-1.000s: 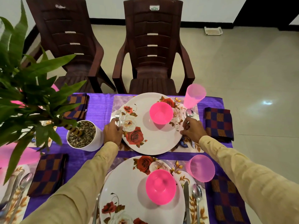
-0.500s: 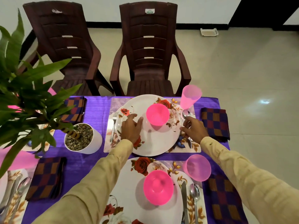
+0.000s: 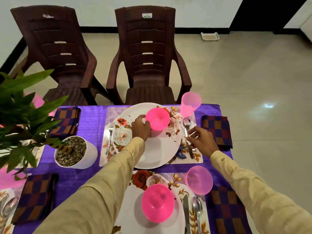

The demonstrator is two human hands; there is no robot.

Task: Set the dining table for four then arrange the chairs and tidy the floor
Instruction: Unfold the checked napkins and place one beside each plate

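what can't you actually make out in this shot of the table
Head view only.
1. Left hand fingertips: behind its own knuckles, so its grip on the far pink bowl is unclear.
2. Right hand: fingers cover part of the knife; contact unclear.
3. Near plate: cut by the bottom edge.
4. Plant leaves hide whatever lies behind them.

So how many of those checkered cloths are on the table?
4 checkered cloths: far left beside the plant, far right, near left, near right. The leaves could hide more.
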